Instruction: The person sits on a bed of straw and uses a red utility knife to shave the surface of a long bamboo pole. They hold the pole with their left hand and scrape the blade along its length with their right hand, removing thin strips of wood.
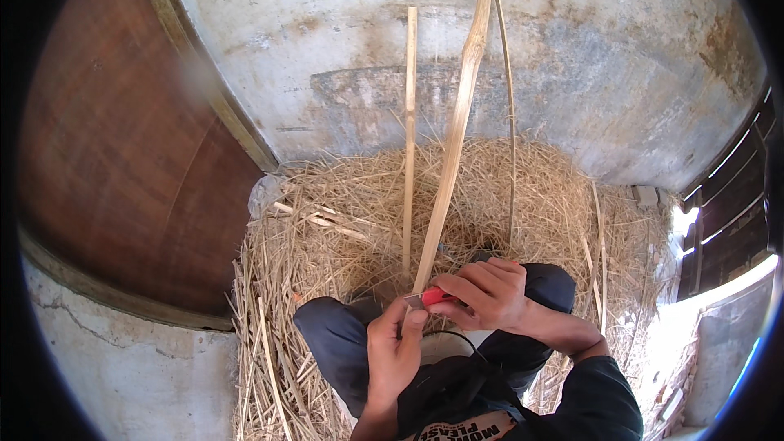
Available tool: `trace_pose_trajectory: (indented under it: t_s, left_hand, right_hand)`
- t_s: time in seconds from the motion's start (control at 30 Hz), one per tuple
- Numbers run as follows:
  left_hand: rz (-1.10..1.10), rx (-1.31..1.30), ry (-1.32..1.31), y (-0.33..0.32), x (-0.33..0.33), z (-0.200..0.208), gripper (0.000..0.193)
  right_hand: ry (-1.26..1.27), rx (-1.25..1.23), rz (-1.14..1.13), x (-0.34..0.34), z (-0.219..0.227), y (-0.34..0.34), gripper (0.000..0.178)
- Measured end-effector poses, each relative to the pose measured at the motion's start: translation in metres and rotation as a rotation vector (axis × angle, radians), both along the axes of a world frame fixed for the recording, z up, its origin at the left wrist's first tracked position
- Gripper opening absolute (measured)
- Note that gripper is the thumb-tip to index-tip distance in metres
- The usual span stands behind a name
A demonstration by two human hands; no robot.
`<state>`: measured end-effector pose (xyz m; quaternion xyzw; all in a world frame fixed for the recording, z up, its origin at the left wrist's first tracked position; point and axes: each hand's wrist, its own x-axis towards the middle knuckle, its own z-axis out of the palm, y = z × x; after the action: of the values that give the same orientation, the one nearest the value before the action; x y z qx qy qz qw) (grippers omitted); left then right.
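A long pale bamboo strip slants from my lap up toward the wall. My left hand is closed around its near end, thumb up against the blade. In my right hand is a red-handled knife. Its short metal blade lies against the strip right beside my left fingers. The exact contact of the edge with the bamboo is too small to make out.
A straight bamboo strip and a thin curved one stand against the stained wall. Straw-like shavings cover the floor around my bent legs. A brown door panel is at left, dark slats at right.
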<state>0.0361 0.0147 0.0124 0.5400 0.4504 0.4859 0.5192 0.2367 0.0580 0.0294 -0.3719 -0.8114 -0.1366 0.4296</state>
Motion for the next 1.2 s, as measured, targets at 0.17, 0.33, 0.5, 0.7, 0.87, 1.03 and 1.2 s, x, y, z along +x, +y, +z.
trace_pose_trajectory:
  t_s: [0.17, 0.33, 0.5, 0.7, 0.87, 1.03, 1.2]
  left_hand:
    - [0.003, 0.053, 0.071, -0.002, 0.0, -0.001, 0.025]
    - [-0.008, 0.03, 0.104, -0.01, 0.004, -0.001, 0.033]
    - [-0.029, -0.031, 0.159, -0.025, -0.001, -0.008, 0.024]
    - [-0.02, -0.075, 0.245, -0.037, -0.016, -0.018, 0.021]
    - [-0.058, -0.088, 0.236, -0.056, -0.023, -0.033, 0.024]
    - [-0.097, -0.156, 0.22, -0.069, -0.036, -0.036, 0.023]
    - [-0.324, -0.273, 0.017, -0.06, -0.058, -0.054, 0.034]
  right_hand:
    - [0.012, 0.0, -0.008, 0.001, -0.001, 0.001, 0.036]
    - [0.085, -0.028, -0.056, 0.009, 0.004, 0.007, 0.033]
    - [0.159, -0.136, -0.138, 0.029, 0.018, 0.021, 0.033]
    - [0.197, -0.121, -0.136, 0.037, 0.009, 0.036, 0.025]
    - [0.326, -0.092, -0.239, 0.057, 0.014, 0.059, 0.022]
    - [0.264, -0.08, -0.332, 0.064, 0.029, 0.061, 0.023]
    - [0.613, -0.235, -0.294, 0.076, 0.032, 0.064, 0.023]
